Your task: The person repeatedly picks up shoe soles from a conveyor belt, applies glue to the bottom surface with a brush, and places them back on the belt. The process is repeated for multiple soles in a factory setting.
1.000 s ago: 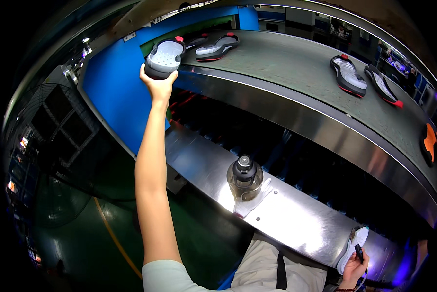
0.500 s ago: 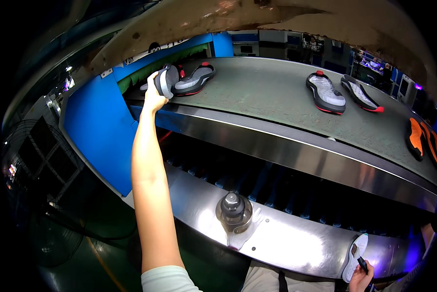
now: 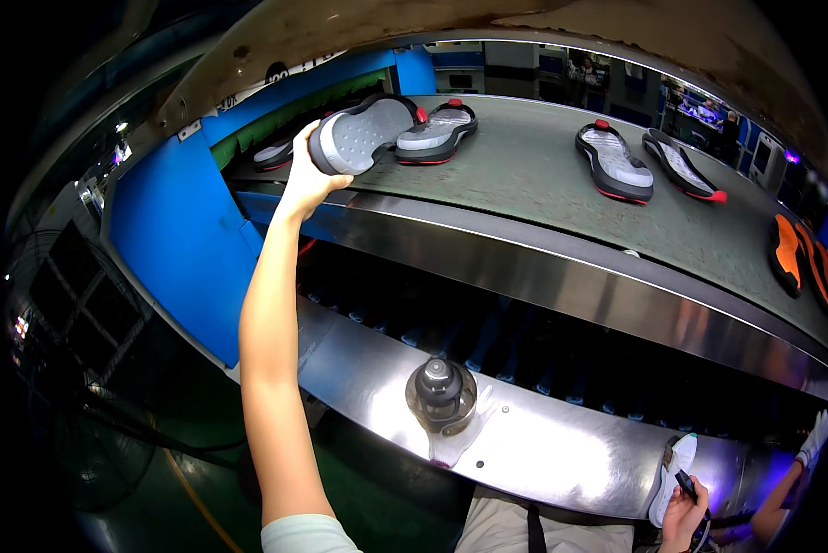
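My left hand (image 3: 305, 181) is stretched far up and grips a grey shoe sole (image 3: 363, 135) with a black rim, held tilted at the near edge of the grey conveyor belt (image 3: 543, 175). A matching grey sole (image 3: 438, 129) with red trim lies on the belt right beside it. My right hand (image 3: 683, 514) sits low at the bottom right, closed on a white sole (image 3: 671, 466) and a small dark tool (image 3: 687, 483), against the steel shelf (image 3: 543, 442).
Two black-and-red soles (image 3: 614, 162) (image 3: 683, 164) and orange soles (image 3: 804, 261) lie further right on the belt. Another dark sole (image 3: 274, 153) lies behind my left hand. A dark plastic bottle (image 3: 441, 394) stands on the steel shelf. Another person's gloved hand (image 3: 815, 437) shows at far right.
My left hand has brought the grey sole a little nearer along the belt edge and tilted it. The view has shifted. My right hand still holds the white sole.
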Demonstrator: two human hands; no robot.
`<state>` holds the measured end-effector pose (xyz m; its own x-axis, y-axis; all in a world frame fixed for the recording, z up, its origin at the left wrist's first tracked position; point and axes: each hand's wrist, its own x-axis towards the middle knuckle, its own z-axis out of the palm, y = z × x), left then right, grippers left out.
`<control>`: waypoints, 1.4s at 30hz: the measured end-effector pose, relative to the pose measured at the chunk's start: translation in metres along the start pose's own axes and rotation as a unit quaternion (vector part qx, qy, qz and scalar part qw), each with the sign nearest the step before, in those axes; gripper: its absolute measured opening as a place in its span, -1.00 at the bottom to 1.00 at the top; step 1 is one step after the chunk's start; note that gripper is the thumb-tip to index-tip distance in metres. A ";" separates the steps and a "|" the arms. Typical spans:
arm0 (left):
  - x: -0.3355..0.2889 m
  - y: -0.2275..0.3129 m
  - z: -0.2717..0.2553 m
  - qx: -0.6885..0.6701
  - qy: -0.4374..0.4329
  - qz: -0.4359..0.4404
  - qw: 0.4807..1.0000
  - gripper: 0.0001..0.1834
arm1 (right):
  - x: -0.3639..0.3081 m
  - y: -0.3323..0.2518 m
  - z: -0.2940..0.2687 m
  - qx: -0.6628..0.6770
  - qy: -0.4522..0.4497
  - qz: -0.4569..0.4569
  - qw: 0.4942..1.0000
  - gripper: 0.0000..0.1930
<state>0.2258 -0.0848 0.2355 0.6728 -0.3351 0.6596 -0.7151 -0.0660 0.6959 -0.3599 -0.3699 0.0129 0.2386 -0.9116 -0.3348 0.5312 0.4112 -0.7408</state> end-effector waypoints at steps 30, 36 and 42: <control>-0.029 0.112 0.318 0.216 -0.201 0.167 0.941 -0.16 | 0.006 0.001 -0.028 0.041 -0.009 0.015 0.999 -0.80; -0.036 0.118 0.328 0.368 -0.070 0.257 0.891 -0.62 | 0.006 -0.009 -0.066 0.065 -0.025 0.009 0.998 -0.79; -0.098 0.183 0.321 0.202 -0.038 0.329 0.922 -0.76 | 0.008 -0.027 -0.100 0.089 -0.039 -0.001 0.995 -0.78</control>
<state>-0.0319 -0.3660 0.2073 0.0644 -0.4916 0.8684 -0.9860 -0.1654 -0.0205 -0.4532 -0.3883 -0.0283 0.2967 -0.9121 -0.2828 0.6654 0.4099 -0.6239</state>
